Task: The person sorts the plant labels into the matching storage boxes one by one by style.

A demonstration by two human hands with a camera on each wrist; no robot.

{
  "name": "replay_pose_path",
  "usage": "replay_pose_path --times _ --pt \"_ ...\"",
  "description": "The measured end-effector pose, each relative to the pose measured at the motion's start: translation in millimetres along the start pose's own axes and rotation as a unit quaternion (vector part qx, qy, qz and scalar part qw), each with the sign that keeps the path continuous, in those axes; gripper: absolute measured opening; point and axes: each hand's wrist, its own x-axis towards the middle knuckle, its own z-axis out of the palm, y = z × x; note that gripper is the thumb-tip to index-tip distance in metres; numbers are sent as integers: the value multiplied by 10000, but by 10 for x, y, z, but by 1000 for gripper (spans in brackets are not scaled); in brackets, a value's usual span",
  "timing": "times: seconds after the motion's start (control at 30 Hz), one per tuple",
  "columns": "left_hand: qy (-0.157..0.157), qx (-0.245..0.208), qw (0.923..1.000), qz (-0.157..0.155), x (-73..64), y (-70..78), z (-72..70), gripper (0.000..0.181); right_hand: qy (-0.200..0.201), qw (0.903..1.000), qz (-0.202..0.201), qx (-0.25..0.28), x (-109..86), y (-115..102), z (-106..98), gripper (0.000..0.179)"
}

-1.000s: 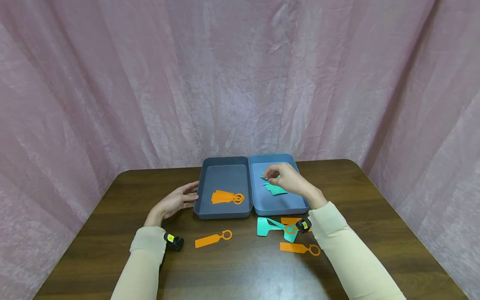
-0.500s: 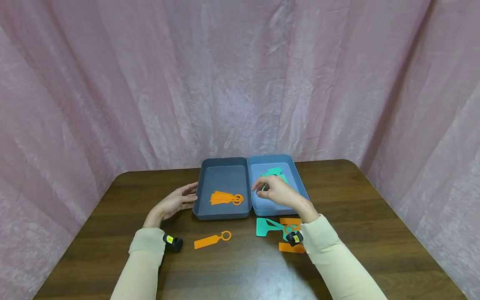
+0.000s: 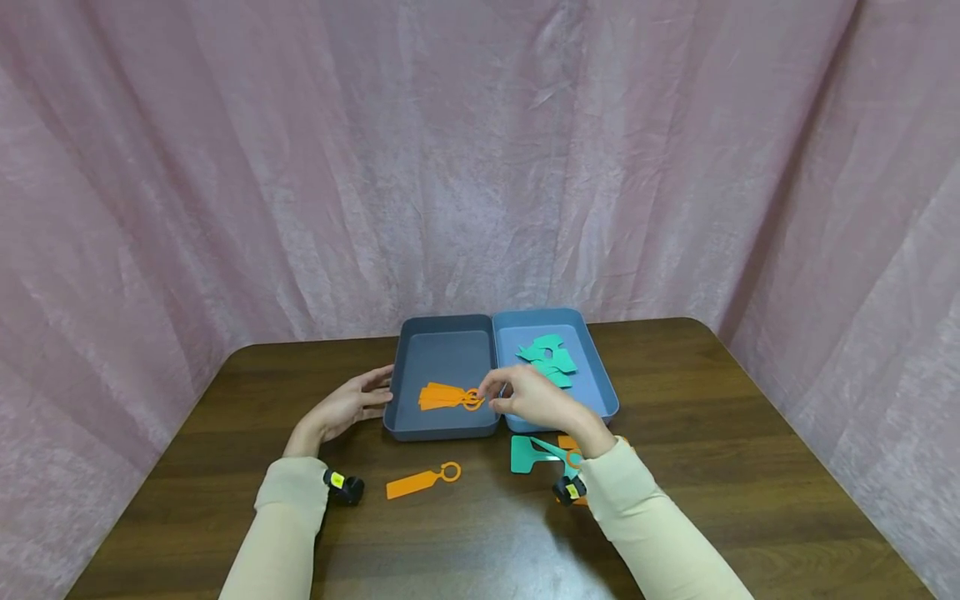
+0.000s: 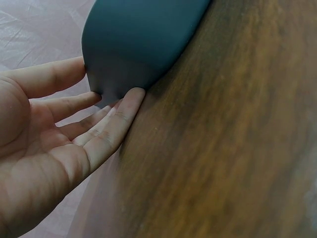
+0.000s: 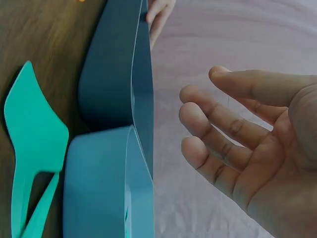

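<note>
L hand (image 4: 54, 144), palm partly in view, rested its fingertips (image 4: 133, 95) against the curved outer wall of a dark tray (image 4: 143, 37) just beyond them. Topmost digit met the tray's edge; the lowest lay at its bottom, nr the wood tabletop (image 4: 223, 144), which spread to R of the fingers. Pale pink bkgd cloth (image 4: 39, 32) showed above & below the fingers.

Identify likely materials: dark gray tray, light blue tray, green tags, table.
Dark gray tray and light blue tray: probably molded plastic, matte; uniform color, rounded corners. Green tags: likely thin plastic, smooth; even color. Table: wood or wood-look laminate, low sheen; grain plus soft reflection.
</note>
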Motion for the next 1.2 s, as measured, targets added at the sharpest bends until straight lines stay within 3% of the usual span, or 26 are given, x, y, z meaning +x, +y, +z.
replay_pose_path --times 0.3,0.7,0.97,1.2 --pt "1 4 10000 6 -7 0 -4 69 -383 9985 -174 356 50 -134 204 14" --pt "132 21 9998 -128 -24 -8 -2 69 -1013 9941 -379 124 102 -171 558 17" --pt "117 36 9999 -94 -10 -15 -10 70 -1147 9891 -360 -852 105 -205 763 25" --pt "103 13 9999 -99 -1 -12 -1 70 -1189 9771 -317 -1736 90 -222 900 27"
